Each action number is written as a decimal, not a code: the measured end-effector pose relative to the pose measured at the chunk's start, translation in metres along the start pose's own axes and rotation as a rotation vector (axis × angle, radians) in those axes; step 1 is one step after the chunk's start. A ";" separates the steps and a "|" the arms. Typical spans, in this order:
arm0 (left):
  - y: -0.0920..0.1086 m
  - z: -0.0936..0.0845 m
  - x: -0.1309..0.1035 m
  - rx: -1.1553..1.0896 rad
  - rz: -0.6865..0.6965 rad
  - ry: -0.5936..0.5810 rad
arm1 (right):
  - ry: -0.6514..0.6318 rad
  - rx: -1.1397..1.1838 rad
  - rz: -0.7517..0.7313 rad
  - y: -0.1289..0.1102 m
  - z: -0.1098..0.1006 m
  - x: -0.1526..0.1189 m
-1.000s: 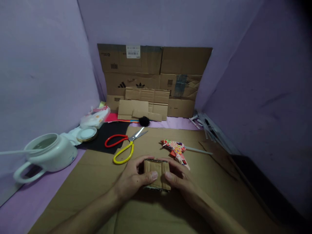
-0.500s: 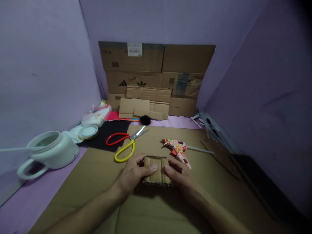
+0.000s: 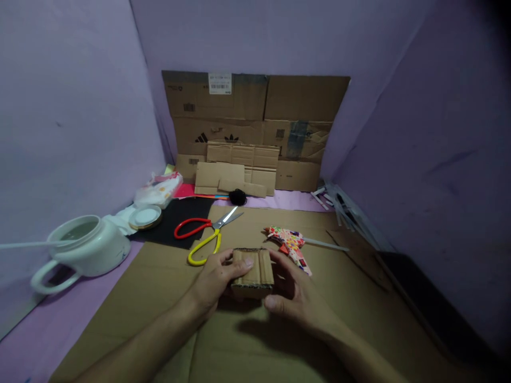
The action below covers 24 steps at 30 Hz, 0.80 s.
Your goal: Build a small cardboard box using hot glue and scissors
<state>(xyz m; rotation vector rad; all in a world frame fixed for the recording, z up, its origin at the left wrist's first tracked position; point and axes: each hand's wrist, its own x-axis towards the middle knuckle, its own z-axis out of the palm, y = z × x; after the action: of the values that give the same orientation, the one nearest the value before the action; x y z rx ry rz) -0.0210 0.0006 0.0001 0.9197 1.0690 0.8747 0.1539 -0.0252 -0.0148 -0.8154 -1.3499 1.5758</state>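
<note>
A small cardboard box with a creased top and rough, dark cut edges is held just above the cardboard sheet. My left hand grips its left side, thumb flat on top and the other fingers mostly hidden beside it. Around the right side curves my right hand, with the index finger at the far corner and the thumb low by the near corner. Beyond the box lie scissors with one red and one yellow handle, blades apart. A flower-patterned glue gun with a glue stick in its back lies to the right.
A white teapot-like pot stands at left, near a jar lid and black paper. Black yarn lies before upright cardboard pieces. Glue sticks and a dark flat object are at right.
The box has tilted so its near side shows, and shifted slightly up and left. My right thumb has left the box's top and moved down to the near corner.
</note>
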 end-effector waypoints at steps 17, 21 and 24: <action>0.001 -0.004 -0.005 0.095 0.156 -0.090 | 0.077 0.278 0.168 -0.003 0.000 -0.001; -0.004 -0.012 -0.002 -0.041 0.166 -0.100 | 0.269 0.394 0.140 -0.002 -0.002 0.001; -0.007 -0.011 0.000 -0.075 0.203 -0.150 | 0.326 0.440 0.090 0.003 -0.002 0.003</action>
<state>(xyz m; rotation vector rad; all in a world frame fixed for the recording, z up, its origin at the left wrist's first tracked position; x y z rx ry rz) -0.0306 -0.0004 -0.0090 1.0264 0.8192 0.9896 0.1536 -0.0215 -0.0184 -0.8183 -0.7074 1.6431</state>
